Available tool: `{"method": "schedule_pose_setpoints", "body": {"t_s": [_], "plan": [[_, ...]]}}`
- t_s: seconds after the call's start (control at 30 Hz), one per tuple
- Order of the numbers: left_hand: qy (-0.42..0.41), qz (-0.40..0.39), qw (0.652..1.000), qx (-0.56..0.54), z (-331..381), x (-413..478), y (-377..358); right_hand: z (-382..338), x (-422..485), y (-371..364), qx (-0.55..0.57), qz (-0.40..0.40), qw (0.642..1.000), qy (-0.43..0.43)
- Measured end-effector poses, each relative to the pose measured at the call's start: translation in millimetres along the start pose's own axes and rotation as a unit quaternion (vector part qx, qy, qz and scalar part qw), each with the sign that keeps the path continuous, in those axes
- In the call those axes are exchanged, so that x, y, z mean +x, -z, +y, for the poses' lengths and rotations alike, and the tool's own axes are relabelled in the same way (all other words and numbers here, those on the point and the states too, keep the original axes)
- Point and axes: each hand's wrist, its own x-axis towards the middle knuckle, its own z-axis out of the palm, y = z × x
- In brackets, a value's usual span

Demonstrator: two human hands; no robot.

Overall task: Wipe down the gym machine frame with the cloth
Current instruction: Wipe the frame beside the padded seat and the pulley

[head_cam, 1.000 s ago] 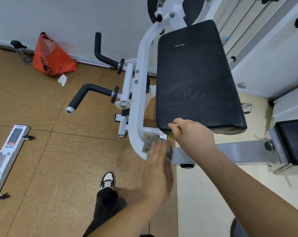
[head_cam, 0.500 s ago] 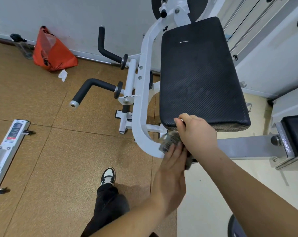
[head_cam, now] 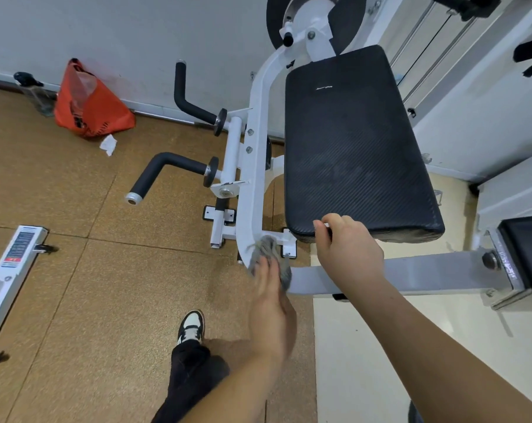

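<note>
The frame point(head_cam: 255, 166) is made of white metal tubes and is bent in a curve at its low corner. A black pad point(head_cam: 350, 148) is carried on it. A small grey cloth point(head_cam: 266, 250) is scrunched up and pressed against that corner by the left hand point(head_cam: 274, 306).

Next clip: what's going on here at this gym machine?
A person is cleaning a gym machine. Their left hand presses a grey cloth against the lower curve of the white frame, where it bends toward the horizontal bar. This hand is motion-blurred. Their right hand grips the front edge of the black pad, apparently for support.
</note>
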Motion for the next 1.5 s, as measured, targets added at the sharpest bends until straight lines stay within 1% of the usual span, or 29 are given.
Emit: {"method": "schedule_pose_setpoints", "body": {"t_s": [0.07, 0.13, 0.23, 0.3, 0.37, 0.4, 0.5, 0.57, 0.63, 0.7, 0.73, 0.8, 0.83, 0.93, 1.0, 1.03, 1.07, 1.1, 1.23, 1.33, 1.4, 1.5], "plan": [[-0.02, -0.019, 1.0, 0.001, -5, -15, 0, -2, 5, 3, -0.018, -0.015, 1.0, -0.001], [-0.022, -0.029, 0.999, -0.004, -13, -5, 9, -7, 12, 4, -0.041, -0.01, 0.999, 0.03], [0.01, -0.043, 0.999, 0.015, -28, 51, 27, -24, 32, 5, -0.028, -0.017, 0.995, 0.096], [0.026, -0.053, 0.997, 0.048, -34, 95, 41, -35, 54, 4, -0.036, -0.055, 0.991, 0.113], [0.042, -0.054, 0.996, 0.05, -35, 121, 47, -39, 75, 2, -0.064, -0.099, 0.988, 0.098], [0.051, -0.046, 0.997, 0.044, -30, 121, 47, -38, 81, 0, -0.07, -0.117, 0.987, 0.081], [0.07, -0.018, 0.997, 0.021, -28, 84, 42, -39, 85, -3, -0.058, -0.158, 0.986, 0.017], [0.081, -0.026, 0.995, 0.056, -34, 65, 44, -42, 85, -5, -0.081, -0.175, 0.981, 0.001], [0.076, -0.024, 0.995, 0.054, -37, 78, 44, -44, 86, -6, -0.096, -0.194, 0.976, -0.005], [0.065, -0.029, 0.996, 0.047, -29, 111, 43, -42, 90, -6, -0.098, -0.212, 0.972, -0.004], [0.058, -0.041, 0.995, 0.069, -24, 130, 43, -40, 93, -5, -0.105, -0.222, 0.969, 0.008], [0.077, -0.074, 0.986, 0.126, -16, 163, 46, -35, 110, -1, -0.143, -0.228, 0.962, 0.056], [0.077, -0.069, 0.987, 0.125, -18, 172, 44, -30, 123, 0, -0.163, -0.225, 0.958, 0.073], [0.037, -0.047, 0.992, 0.115, -22, 155, 36, -14, 154, -5, -0.209, -0.243, 0.944, 0.079], [0.024, -0.059, 0.992, 0.107, -21, 118, 33, -2, 161, -18, -0.217, -0.269, 0.934, 0.092], [0.027, -0.082, 0.993, 0.086, -20, 103, 34, 3, 162, -24, -0.213, -0.276, 0.932, 0.097], [0.024, -0.1, 0.992, 0.067, -20, 96, 36, 7, 163, -28, -0.206, -0.278, 0.933, 0.099], [0.013, -0.112, 0.991, 0.069, -24, 97, 37, 10, 162, -30, -0.198, -0.275, 0.935, 0.1], [-0.027, -0.145, 0.97, 0.192, -33, 169, 39, 12, 158, -37, -0.187, -0.227, 0.95, 0.107], [-0.044, -0.151, 0.965, 0.21, -27, 199, 41, 15, 156, -37, -0.185, -0.204, 0.954, 0.116], [-0.032, -0.141, 0.971, 0.189, -26, 180, 40, 18, 157, -35, -0.192, -0.196, 0.954, 0.123], [0.001, -0.127, 0.98, 0.151, -29, 126, 41, 19, 156, -37, -0.191, -0.18, 0.957, 0.126]]}}
